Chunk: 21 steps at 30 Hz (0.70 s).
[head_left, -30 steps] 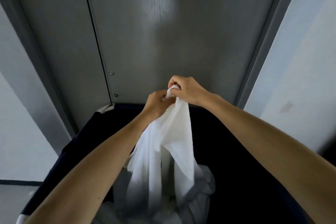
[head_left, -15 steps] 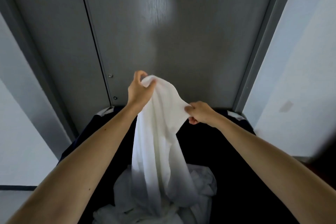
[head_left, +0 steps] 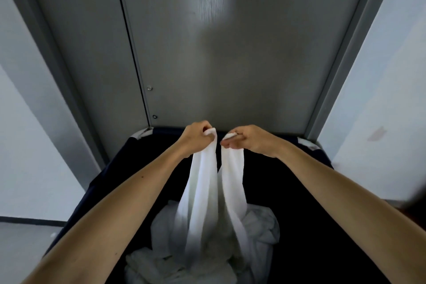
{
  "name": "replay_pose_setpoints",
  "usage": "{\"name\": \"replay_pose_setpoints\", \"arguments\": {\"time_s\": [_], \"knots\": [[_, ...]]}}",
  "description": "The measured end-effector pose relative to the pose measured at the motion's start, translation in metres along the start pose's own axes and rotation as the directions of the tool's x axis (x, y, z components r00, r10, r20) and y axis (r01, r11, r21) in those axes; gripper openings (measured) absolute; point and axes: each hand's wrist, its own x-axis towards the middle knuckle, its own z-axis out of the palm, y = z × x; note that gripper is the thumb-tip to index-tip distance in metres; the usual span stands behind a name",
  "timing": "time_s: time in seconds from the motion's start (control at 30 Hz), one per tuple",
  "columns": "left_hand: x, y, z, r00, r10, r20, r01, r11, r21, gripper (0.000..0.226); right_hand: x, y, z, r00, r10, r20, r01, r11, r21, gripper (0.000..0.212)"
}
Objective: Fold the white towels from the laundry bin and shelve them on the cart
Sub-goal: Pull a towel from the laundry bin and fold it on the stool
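Grey wood-grain door panels (head_left: 230, 53) fill the background ahead of me. In front of them I hold up a white terry towel (head_left: 202, 191) over the dark navy fabric laundry bin (head_left: 299, 191). My left grip (head_left: 196, 137) is curled tight round one bunched top corner, with a small nub of cloth showing above the fingers. My right grip (head_left: 251, 142) pinches the other corner between thumb and forefinger, the other fingers bent beneath. Both grips sit level and near each other, with a narrow gap between them, just above the bin's far rim. The towel hangs from them in two long folds that touch below the grips. Its lower end drops into the bin, and I cannot tell whether it rests on the crumpled pile of white towels (head_left: 260, 226) lying at the bottom. My forearms are bare. Two small metal screws (head_left: 149, 88) sit beside the dark seam between the panels. Pale walls (head_left: 23, 145) flank the grey door frame on both sides, and grey floor (head_left: 23, 249) shows at lower left
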Motion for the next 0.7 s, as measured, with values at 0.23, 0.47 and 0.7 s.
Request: {"name": "replay_pose_setpoints", "arguments": {"time_s": [0.23, 0.47, 0.7], "knots": [[-0.014, -0.006, 0.007, 0.981, 0.183, -0.072, -0.187, 0.98, -0.061, 0.027, 0.004, -0.007, 0.013, 0.98, -0.19, -0.056, 0.128, 0.822, -0.555, 0.02], [-0.027, -0.008, 0.024, 0.952, -0.005, -0.306, -0.106, 0.932, -0.347, 0.028, 0.005, -0.001, 0.027, 0.905, -0.223, -0.363, 0.21, 0.975, -0.076, 0.011], [-0.032, 0.006, 0.041, 0.908, -0.149, -0.392, -0.111, 0.816, -0.567, 0.023, 0.01, -0.014, 0.041, 0.878, -0.067, -0.474, 0.188, 0.959, 0.212, 0.011]]}}
